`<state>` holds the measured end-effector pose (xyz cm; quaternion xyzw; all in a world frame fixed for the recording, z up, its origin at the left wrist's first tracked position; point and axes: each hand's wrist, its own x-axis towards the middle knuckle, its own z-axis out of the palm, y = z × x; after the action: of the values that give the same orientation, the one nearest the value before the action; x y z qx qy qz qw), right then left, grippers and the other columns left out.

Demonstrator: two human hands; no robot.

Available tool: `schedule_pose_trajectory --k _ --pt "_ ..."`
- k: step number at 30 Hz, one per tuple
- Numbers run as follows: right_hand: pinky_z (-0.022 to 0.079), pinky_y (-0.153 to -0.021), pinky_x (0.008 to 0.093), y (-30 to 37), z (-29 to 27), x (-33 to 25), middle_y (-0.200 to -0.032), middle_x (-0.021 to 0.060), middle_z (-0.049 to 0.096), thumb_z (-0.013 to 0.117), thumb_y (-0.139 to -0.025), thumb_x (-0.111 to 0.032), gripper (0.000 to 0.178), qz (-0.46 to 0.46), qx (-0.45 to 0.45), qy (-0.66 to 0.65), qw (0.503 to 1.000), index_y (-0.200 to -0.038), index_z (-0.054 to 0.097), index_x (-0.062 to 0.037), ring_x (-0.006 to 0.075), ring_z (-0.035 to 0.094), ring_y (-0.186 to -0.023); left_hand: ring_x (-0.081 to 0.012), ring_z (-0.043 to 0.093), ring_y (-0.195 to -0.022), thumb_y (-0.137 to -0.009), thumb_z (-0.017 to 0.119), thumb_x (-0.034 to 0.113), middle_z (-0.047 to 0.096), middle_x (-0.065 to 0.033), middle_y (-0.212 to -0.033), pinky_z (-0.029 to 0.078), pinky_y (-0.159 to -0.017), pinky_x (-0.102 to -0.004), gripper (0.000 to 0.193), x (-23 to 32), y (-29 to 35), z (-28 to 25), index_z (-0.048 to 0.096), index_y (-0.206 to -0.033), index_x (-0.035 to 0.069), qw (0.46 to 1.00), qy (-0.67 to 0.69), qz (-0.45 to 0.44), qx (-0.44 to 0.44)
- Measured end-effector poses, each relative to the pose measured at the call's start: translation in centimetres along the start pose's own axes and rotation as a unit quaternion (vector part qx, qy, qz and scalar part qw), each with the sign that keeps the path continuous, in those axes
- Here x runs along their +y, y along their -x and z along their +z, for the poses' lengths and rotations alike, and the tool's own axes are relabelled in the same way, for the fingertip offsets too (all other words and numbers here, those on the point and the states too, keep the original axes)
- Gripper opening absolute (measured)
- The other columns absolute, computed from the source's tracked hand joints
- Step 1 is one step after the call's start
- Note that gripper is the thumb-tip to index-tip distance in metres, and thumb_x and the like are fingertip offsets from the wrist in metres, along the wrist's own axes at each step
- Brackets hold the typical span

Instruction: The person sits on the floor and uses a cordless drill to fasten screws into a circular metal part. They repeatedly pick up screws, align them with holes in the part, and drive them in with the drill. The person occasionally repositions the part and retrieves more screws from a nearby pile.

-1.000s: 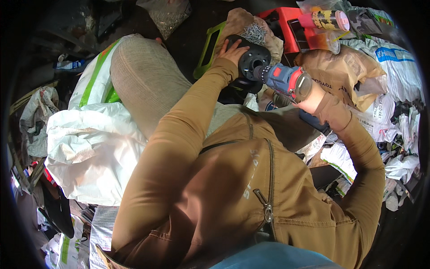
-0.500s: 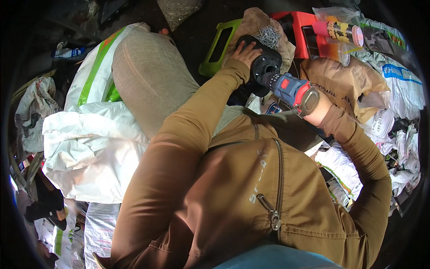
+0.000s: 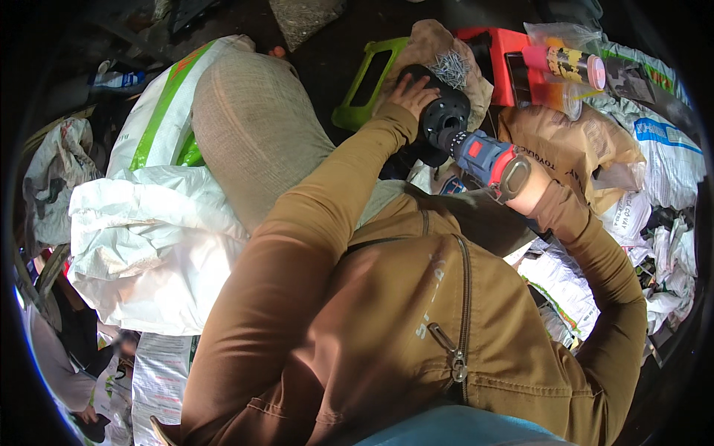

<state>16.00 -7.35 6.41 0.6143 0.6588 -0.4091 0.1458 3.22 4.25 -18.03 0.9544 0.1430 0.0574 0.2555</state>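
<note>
A black round plastic part (image 3: pixel 451 117) with a hub in its middle lies in front of me. My left hand (image 3: pixel 407 95) is on it, fingers spread over its left side and holding it. The blue and red cordless drill (image 3: pixel 476 154) is in my right hand (image 3: pixel 532 195), whose fingers are mostly hidden behind the tool. The drill's dark chuck points left into the part's hub; its tip is out of sight. Just beyond the part, a pile of screws or nails (image 3: pixel 451 69) sits on brown cloth (image 3: pixel 427 42).
A green plastic frame (image 3: pixel 347 117) and a red plastic piece (image 3: pixel 506 56) flank the cloth. A patterned cup (image 3: pixel 576 65) lies at the upper right. Brown paper (image 3: pixel 550 137) and white sacks (image 3: pixel 149 249) crowd both sides. Another person's hand (image 3: pixel 88 415) shows at the lower left.
The whole view has shifted slightly. Both hands stay on the part and the drill. At the lower left, another person's pale sleeve and hand have come into view.
</note>
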Motion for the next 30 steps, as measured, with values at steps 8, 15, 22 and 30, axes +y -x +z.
schedule_pose_trajectory --k 8,15,22,30 --pt "0.050 -0.087 0.0322 0.2 -0.5 0.0 -0.104 0.0086 0.066 0.054 -0.089 -0.019 0.023 0.088 -0.049 -0.050 0.994 -0.109 0.060 -0.0078 0.0228 0.062 -0.099 -0.0169 0.012 -0.144 -0.083 0.053 0.023 0.030 0.0060 -0.149 0.002 -0.118 -0.0447 0.056 0.1 -0.1 0.2 0.037 -0.137 0.016 1.000 0.002 0.000 -0.004" --pt "0.040 -0.103 0.0325 -1.2 1.0 1.7 -0.128 0.0130 0.055 0.054 -0.083 -0.014 0.044 -0.005 -0.016 -0.002 1.000 -0.126 0.052 -0.0055 0.0221 0.052 -0.119 -0.0162 0.010 -0.144 -0.082 0.053 0.019 0.026 0.0057 -0.151 0.002 -0.118 -0.0439 0.062 0.3 0.0 -0.2 0.032 -0.140 0.016 0.999 -0.023 -0.007 -0.039" --pt "0.048 -0.089 0.0324 2.8 -0.9 -3.6 -0.110 0.0126 0.063 0.067 -0.073 -0.007 0.043 0.226 0.092 -0.291 0.925 -0.116 0.059 -0.0081 0.0216 0.060 -0.102 -0.0162 0.012 -0.144 -0.084 0.052 0.021 0.031 0.0054 -0.150 -0.003 -0.117 -0.0436 0.063 -0.5 -0.2 1.2 0.031 -0.143 0.021 1.000 0.005 0.003 0.025" --pt "0.044 -0.098 0.0381 13.1 9.0 -7.9 -0.119 0.0122 0.059 0.060 -0.075 -0.009 0.042 -0.047 0.235 -0.032 0.970 -0.117 0.059 -0.0100 0.0283 0.057 -0.109 -0.0182 0.026 -0.140 -0.064 0.076 0.041 0.048 0.0029 -0.136 0.008 -0.115 -0.0472 0.078 -0.4 0.0 -1.5 0.046 -0.134 0.024 0.995 0.103 0.001 0.005"
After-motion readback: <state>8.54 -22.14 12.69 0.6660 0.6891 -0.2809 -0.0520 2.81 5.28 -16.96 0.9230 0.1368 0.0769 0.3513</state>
